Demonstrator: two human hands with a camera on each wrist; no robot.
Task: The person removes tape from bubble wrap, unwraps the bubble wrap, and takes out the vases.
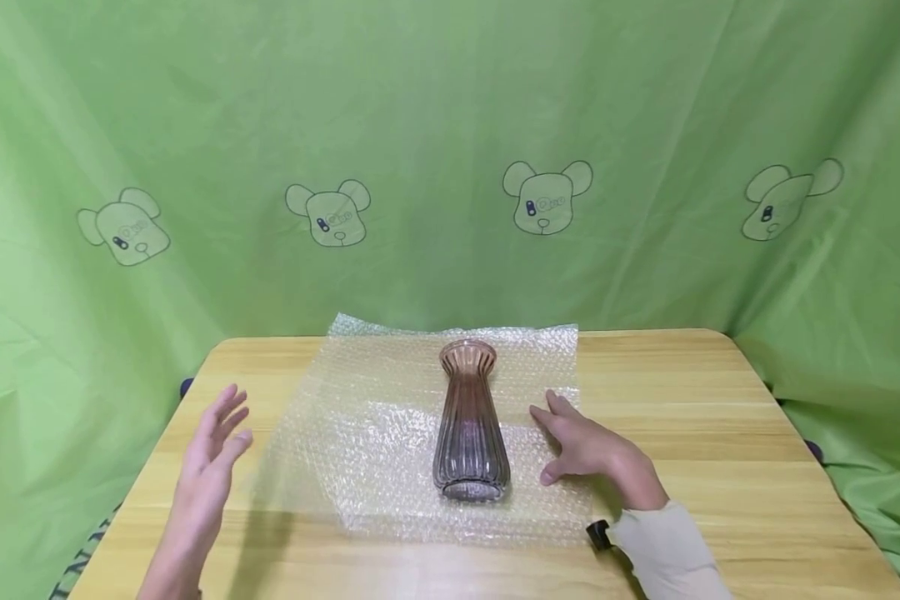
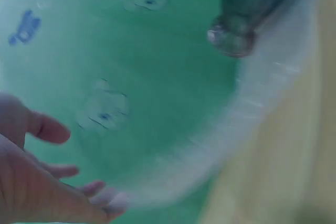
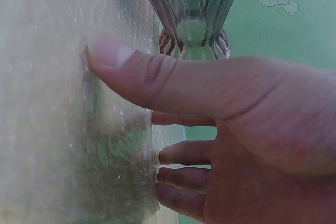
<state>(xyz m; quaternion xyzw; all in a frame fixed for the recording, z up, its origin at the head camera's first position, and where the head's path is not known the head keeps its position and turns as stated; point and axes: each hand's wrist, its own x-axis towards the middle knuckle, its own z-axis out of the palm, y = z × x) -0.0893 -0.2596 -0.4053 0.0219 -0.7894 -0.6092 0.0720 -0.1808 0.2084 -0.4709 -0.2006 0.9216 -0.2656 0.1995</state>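
A ribbed glass vase [image 1: 471, 425], pinkish at the rim and grey-blue toward the base, lies on a sheet of bubble wrap [image 1: 382, 467]. Its mouth points to the back and its base faces the front. Left of the wrap, the left hand [image 1: 206, 475] is raised with fingers spread and nothing held; the left wrist view shows that hand [image 2: 47, 177] blurred. To the right of the vase, the right hand [image 1: 588, 446] rests at the wrap's right side, fingers extended. In the right wrist view its thumb [image 3: 136, 72] lies against the wrap, apart from the vase.
The wooden table [image 1: 682, 417] has rounded back corners. A green curtain [image 1: 420, 100] printed with bear heads hangs behind it and at both sides. At the back, the wrap's edge lifts near the curtain. A black wrist device [image 1: 598, 535] sits by the right sleeve.
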